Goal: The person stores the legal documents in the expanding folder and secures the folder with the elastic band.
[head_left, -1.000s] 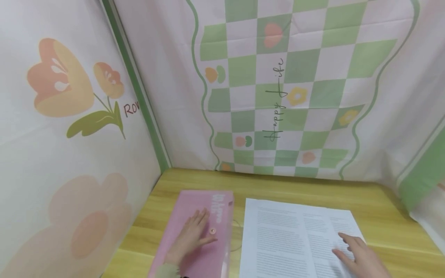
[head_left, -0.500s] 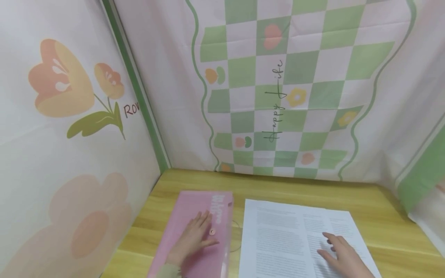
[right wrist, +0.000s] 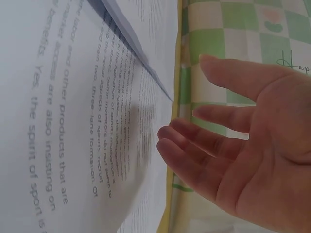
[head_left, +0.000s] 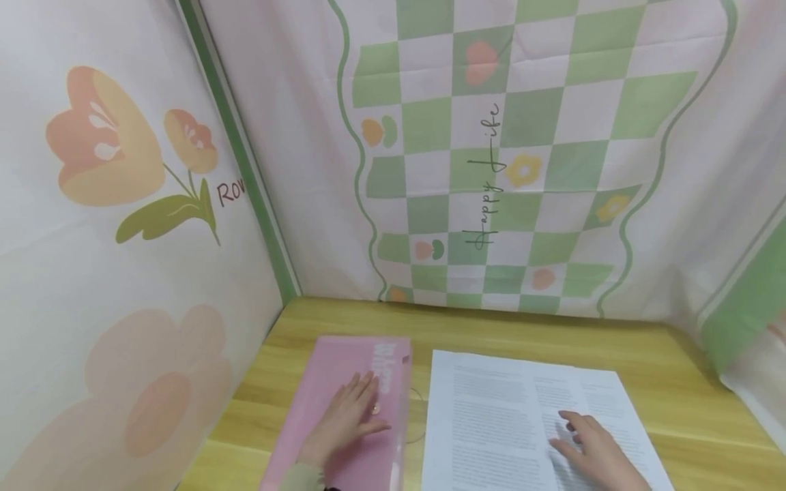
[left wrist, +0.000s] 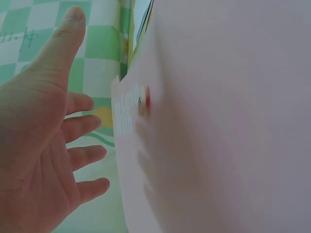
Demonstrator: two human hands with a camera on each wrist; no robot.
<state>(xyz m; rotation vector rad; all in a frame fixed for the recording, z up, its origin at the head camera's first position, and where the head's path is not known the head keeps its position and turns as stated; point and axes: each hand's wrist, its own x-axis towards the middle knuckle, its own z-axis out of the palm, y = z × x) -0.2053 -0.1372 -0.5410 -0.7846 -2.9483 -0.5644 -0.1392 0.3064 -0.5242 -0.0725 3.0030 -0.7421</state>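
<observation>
A pink document folder (head_left: 334, 368) with white lettering and a round button (left wrist: 142, 101) lies on the left of the table. Above its front is my left hand (head_left: 344, 417), fingers extended and thumb out to the side; in the left wrist view a gap separates the fingertips from the folder, and their shadow falls on it. Overlapping printed sheets (head_left: 491, 416) lie to the right of the folder. My right hand (head_left: 598, 449) hovers over their right part with loosely bent fingers and holds nothing. In the right wrist view, one sheet's edge (right wrist: 138, 53) stands slightly raised.
A thin cord (head_left: 424, 416) loops from the folder's right edge onto the wooden table (head_left: 491, 327). Behind the table hangs a green-and-white checked curtain (head_left: 479, 170), and a flower-print curtain (head_left: 123, 273) closes off the left side.
My right hand has moved left over the printed sheets. My left hand has shifted slightly to the right above the folder, which stays in place along with the sheets.
</observation>
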